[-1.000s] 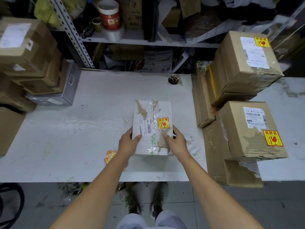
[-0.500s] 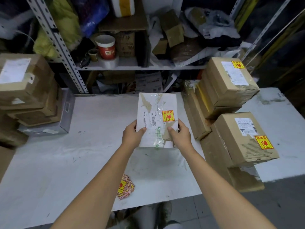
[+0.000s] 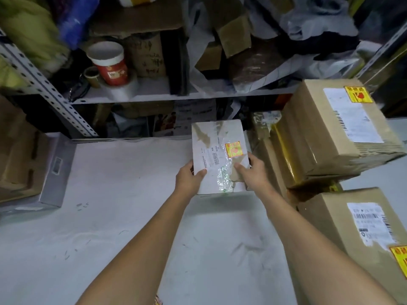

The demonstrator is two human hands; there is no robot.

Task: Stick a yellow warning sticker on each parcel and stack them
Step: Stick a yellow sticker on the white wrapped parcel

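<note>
Cluttered steel shelving (image 3: 66,111) crammed with cartons, bags and a red-and-white tub (image 3: 109,62) backs a worn white bench (image 3: 123,216) at a parcel-sorting station. Both hands grip a flat white parcel (image 3: 217,155) lifted clear of the bench, the left hand (image 3: 189,179) clasping its near left edge and the right hand (image 3: 253,172) its near right edge, thumbs on top. One yellow warning sticker (image 3: 233,149) already sits on the upper face, beside the printed label, so the labelling step looks finished for this piece. Held level and face-up, the parcel appears bound for the stack of brown cartons (image 3: 326,137) just to its right, where the top box (image 3: 343,119) and a nearer box (image 3: 361,230) both carry yellow stickers of their own. More cartons (image 3: 19,155) wait at the bench's left edge, no yellow sticker visible on them, suggesting further rounds ahead.
</note>
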